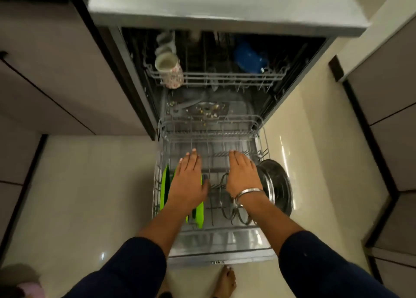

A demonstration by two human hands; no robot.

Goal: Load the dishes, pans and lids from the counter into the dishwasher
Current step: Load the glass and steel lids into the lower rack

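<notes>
Head view, two flat hands over lower rack point(262, 126), left hand point(188, 180), right hand point(242, 174), three green plates point(199, 212)

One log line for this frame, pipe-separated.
hands: open, over lower rack | loaded: green plates, lids | upper rack: mug

looks like a home kitchen. there's a built-in dishwasher point(216, 122) open under a pale countertop point(225, 5), with flat-front cabinets point(45, 72) on both sides and glossy cream floor tiles point(90, 196). the upper rack point(216, 77) has a floral mug point(170, 71) and something blue point(248, 57), the lower rack point(211, 138) has green plates point(165, 180) and a steel pan point(278, 185). person's barefoot point(227, 279), so pretty clearly someone's house.
</notes>
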